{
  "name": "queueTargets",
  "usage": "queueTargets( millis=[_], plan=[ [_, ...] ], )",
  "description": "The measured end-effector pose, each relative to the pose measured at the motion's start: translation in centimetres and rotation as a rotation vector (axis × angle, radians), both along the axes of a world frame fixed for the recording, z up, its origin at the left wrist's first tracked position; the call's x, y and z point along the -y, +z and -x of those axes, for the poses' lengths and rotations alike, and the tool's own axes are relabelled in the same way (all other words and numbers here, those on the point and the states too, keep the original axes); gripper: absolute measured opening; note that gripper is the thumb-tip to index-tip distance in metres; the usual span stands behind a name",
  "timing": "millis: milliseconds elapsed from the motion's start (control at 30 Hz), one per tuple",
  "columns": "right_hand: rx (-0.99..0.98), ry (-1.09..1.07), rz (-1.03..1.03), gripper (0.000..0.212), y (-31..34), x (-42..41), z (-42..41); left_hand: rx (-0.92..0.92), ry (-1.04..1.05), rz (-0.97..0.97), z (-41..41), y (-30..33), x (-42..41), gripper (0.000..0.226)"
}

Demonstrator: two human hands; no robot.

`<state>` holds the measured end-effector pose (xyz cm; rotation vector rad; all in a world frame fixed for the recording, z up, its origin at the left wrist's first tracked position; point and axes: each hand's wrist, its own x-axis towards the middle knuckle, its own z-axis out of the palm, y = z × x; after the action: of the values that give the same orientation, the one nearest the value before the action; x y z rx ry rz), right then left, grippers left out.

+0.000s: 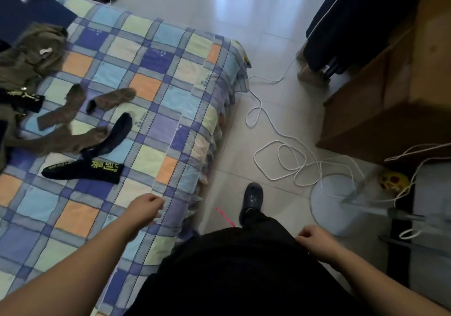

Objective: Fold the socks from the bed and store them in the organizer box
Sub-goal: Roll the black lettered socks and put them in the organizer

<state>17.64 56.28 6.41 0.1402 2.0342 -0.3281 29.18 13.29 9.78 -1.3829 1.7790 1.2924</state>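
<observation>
stage: start of task by the look of it, nothing folded, person stands at the bed (pixel 170 54) corner facing it
socks: all loose on the bed quilt, unpaired, scattered as if dumped for sorting
black sock with yellow print (pixel 83 169): flat on the bed, nearest the left hand, likely first pick
second black sock (pixel 114 133): just beyond the printed one, touching it at one end, probably its mate
brown socks (pixel 73 105): further up the bed, one (pixel 112 99) lies apart from the rest, others overlap
olive garment (pixel 31 54): heaped at the far side of the bed beyond the socks, not part of task
left hand (pixel 146 208): over the bed edge, fingers loosely curled, holding nothing, reaching toward the socks
right hand (pixel 314 240): off the bed by the person's waist, fingers loosely curled, holding nothing, idle
organizer box: not in view, cannot tell where
white cable (pixel 280 157): coiled on the floor beside the bed, trip risk near the foot (pixel 252 199)
next: judged, grab the black pair, match, fold
</observation>
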Motion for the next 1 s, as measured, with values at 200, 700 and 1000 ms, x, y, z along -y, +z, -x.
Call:
queueTargets(
  millis=[200, 700, 1000],
  plan=[
    [-0.005, 0.319, -0.068, 0.017, 1.2, -2.0, 11.4, -0.089, -0.326, 0.078, 10.7, 0.9, -7.3, 0.019],
    [-0.121, 0.342, 0.205, 0.014, 5.2, 19.2, 34.3, 0.175, -0.179, 0.026, 11.5, -1.9, -2.6, 0.021],
    [-0.074, 0.630, 0.009, 0.017, 4.1, 26.1, 40.8, 0.047, 0.244, 0.001, 19.5, -2.0, 8.6, 0.024]
  ],
)
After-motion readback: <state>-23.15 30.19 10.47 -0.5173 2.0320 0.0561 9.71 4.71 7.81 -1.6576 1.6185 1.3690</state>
